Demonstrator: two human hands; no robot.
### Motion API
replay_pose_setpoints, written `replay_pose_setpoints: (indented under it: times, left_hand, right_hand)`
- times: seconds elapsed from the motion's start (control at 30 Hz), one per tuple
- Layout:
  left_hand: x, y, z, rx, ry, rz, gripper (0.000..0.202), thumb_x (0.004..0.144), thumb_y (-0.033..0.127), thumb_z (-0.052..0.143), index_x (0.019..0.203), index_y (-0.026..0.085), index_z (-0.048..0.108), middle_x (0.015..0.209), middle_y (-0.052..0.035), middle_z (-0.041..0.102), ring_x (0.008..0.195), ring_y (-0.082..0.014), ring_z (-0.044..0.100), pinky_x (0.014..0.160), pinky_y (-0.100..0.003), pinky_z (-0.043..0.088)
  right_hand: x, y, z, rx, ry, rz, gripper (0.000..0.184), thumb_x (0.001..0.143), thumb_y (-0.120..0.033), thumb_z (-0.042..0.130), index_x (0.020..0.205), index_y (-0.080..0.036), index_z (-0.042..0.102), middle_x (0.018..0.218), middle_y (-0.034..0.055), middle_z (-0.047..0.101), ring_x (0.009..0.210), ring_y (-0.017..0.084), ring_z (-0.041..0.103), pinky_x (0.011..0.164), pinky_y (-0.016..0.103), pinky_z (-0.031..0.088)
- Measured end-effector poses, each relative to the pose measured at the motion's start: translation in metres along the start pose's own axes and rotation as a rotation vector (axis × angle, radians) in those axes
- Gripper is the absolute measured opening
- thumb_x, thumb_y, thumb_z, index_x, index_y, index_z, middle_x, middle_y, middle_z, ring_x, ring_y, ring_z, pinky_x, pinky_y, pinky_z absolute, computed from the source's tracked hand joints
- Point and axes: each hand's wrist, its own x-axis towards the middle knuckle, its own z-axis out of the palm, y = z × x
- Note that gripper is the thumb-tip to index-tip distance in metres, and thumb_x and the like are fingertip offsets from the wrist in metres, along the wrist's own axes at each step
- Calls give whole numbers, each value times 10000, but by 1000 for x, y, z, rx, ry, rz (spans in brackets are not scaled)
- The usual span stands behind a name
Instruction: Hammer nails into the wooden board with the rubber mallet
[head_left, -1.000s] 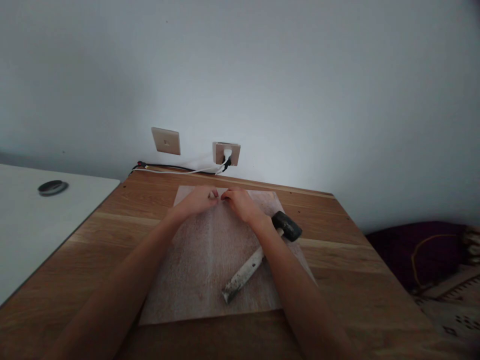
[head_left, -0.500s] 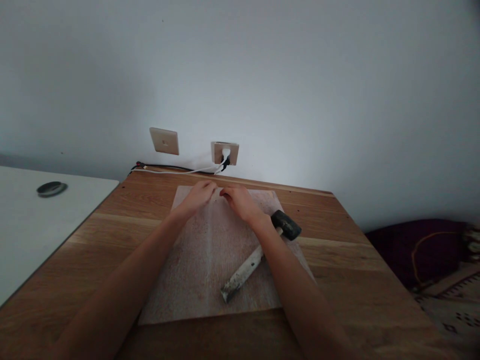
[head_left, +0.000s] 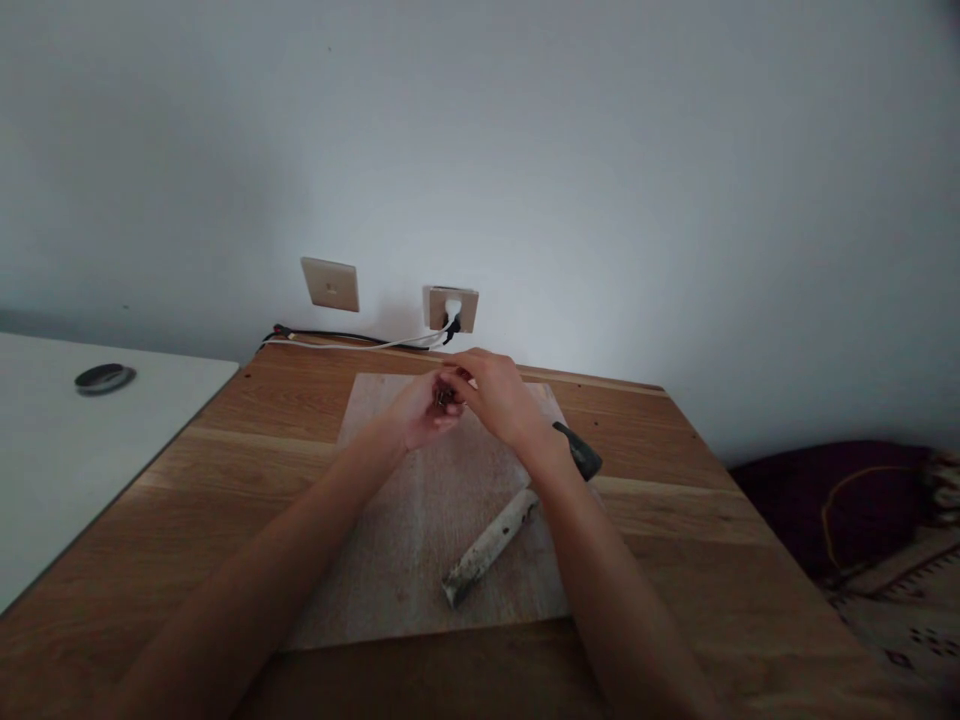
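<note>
Dark bits (head_left: 445,398): held in curled left hand (head_left: 421,412), over far part of board (head_left: 420,560); just left of right hand (head_left: 496,390), bent fingers right at them, gripping or not: cannot tell. Pointing and long axis: too small to tell. Hammer (head_left: 491,540): slanted on board, head far-right, partly behind right forearm.

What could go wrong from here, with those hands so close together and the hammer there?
Small dark items in the cupped left hand could spill onto the board, since the right hand has its fingers right at them.

The right forearm crosses above the hammer, so lowering that arm might knock it.
</note>
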Motion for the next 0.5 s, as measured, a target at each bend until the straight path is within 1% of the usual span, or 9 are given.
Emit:
replay_pose_setpoints:
  times: [0.03,0.07,0.1,0.17,0.2,0.23,0.3,0.37,0.5]
  left_hand:
    - [-1,-1,-1,172,-10,4,236,907,226,529,674,193,508,574,40,460,450,-83,346,421,-198,172]
    - [-3,-3,-2,404,-18,30,234,883,237,553,656,189,522,582,29,483,469,-91,364,430,-207,196]
    - [-6,-4,-2,681,-31,76,220,858,233,576,646,185,541,600,16,517,502,-102,405,456,-216,250]
    - [-12,-7,-1,1226,-94,196,143,812,195,608,671,177,597,665,-9,600,610,-137,515,566,-246,382]
    - [-15,-9,0,1408,-142,247,87,789,163,618,703,175,628,709,-21,641,669,-158,561,632,-266,427]
    - [-18,-11,0,1525,-192,285,64,771,133,617,736,175,652,751,-34,675,715,-177,595,686,-287,455]
    - [-23,-15,2,1622,-304,327,138,745,81,596,789,178,685,822,-58,716,779,-207,638,754,-317,485]
    - [-27,-19,2,1633,-393,368,200,738,51,575,814,186,701,865,-69,729,825,-225,660,790,-330,500]
    - [-32,-20,5,1607,-489,427,237,738,45,575,837,207,717,918,-65,729,867,-232,670,834,-340,513]
  right_hand:
    - [0,-1,-6,-1,53,-7,163,998,-134,681,1103,-158,804,1078,117,809,979,234,756,929,364,564]
    - [-1,-1,-13,4,111,-21,158,1004,-149,677,1101,-158,801,1072,114,805,961,228,755,918,362,570]
    - [-2,-2,-20,13,169,-37,154,1009,-160,671,1095,-159,799,1061,108,803,939,221,753,904,358,577]
    - [-5,-3,-34,33,263,-62,153,1017,-178,654,1069,-165,798,1041,96,799,893,207,748,870,351,593]
    - [-6,-3,-39,41,297,-68,159,1021,-187,644,1057,-170,798,1034,90,797,873,200,744,852,348,601]
    - [-8,-3,-43,47,322,-72,168,1026,-197,632,1048,-177,797,1029,82,795,857,192,739,837,344,608]
    - [-10,-4,-49,49,351,-75,186,1033,-213,611,1036,-186,795,1022,69,790,837,180,731,815,340,621]
    - [-12,-5,-53,42,364,-79,197,1037,-220,598,1039,-185,792,1018,64,784,831,174,727,804,340,630]
    - [-19,-13,-63,31,365,-85,208,1047,-223,579,1073,-193,784,1051,64,768,871,179,729,833,362,642]
